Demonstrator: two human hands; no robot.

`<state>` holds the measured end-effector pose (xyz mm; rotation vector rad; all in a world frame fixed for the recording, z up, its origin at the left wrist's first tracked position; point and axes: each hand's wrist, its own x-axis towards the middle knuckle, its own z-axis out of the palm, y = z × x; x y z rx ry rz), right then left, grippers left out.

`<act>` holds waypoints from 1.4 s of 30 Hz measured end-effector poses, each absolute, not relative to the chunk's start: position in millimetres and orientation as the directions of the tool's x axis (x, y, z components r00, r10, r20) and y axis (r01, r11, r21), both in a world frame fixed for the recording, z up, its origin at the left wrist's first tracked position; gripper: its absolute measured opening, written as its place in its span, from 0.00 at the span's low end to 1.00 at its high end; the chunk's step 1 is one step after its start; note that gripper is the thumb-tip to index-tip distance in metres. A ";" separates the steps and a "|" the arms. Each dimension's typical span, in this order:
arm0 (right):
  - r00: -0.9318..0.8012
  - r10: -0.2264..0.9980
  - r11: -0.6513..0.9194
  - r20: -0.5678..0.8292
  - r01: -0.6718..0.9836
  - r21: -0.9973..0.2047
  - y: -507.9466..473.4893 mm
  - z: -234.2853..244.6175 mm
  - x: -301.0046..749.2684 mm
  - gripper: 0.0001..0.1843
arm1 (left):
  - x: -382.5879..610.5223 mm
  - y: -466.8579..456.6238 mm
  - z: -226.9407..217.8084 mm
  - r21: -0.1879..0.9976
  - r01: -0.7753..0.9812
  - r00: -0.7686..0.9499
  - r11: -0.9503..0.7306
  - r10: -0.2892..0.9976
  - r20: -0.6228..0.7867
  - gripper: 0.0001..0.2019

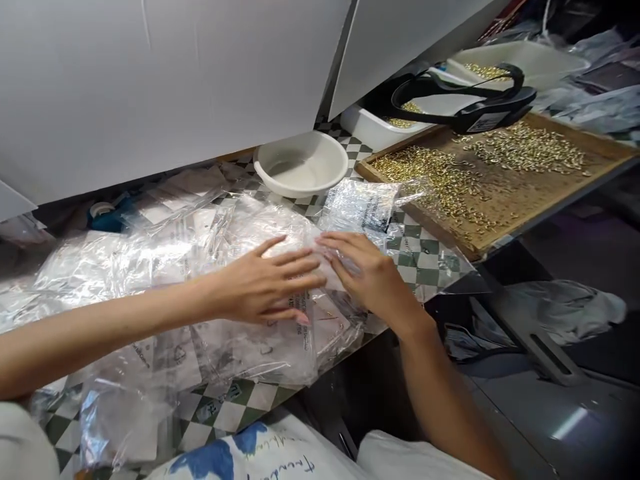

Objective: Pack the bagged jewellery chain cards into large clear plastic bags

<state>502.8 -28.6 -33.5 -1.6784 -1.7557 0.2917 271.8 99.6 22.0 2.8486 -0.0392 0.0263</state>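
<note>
My left hand (275, 283) lies palm down with its fingers spread, on a clear plastic bag (280, 353) printed with dark text. Close by on the right, my right hand (367, 267) has its fingers drawn together on thin clear plastic at the bag's upper right edge. Its fingertips are partly hidden in the plastic. Below the hands, a pale card (330, 327) with a thin gold-coloured strand on it shows through plastic. Many more clear bags with pale cards (155, 260) lie piled to the left, under and around my left forearm.
A white bowl (320, 187) stands behind the hands. To the right, a wooden tray (540, 200) carries heaps of small gold-coloured pieces (430, 177). A black strap-like headset (480, 110) rests above it near white tubs. A blue tape dispenser (107, 217) sits far left. White panels rise behind.
</note>
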 end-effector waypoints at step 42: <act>0.065 0.982 -0.177 -0.177 0.642 -0.746 101.4 -19.7 467.7 0.08 | 217.5 104.3 30.5 -0.095 0.429 0.886 -0.898 0.439 -0.147 0.24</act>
